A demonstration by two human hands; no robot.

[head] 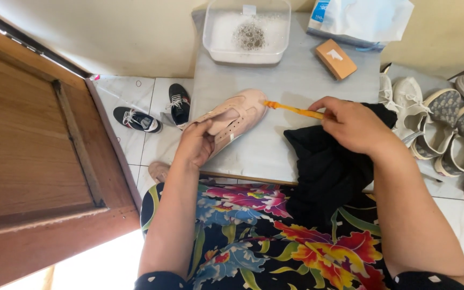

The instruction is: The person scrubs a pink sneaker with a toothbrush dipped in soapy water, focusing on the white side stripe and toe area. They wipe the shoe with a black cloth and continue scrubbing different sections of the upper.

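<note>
1. Head view shows your left hand (195, 144) clamped around the heel end of the pink shoe (233, 117), pinning it to the grey table (296, 80).
2. Your right hand (350, 124) is closed on the orange brush (292, 109), its tip touching the shoe's toe.
3. From the heel grip, the shoe's long axis runs up and to the right, toe pointing toward the brush; your right hand is the nearer one to that toe.
4. Right of the shoe lies a black cloth (326, 161), under your right wrist.
5. Beyond the shoe sit a soapy tub (246, 33) and a brown block (335, 58).
</note>
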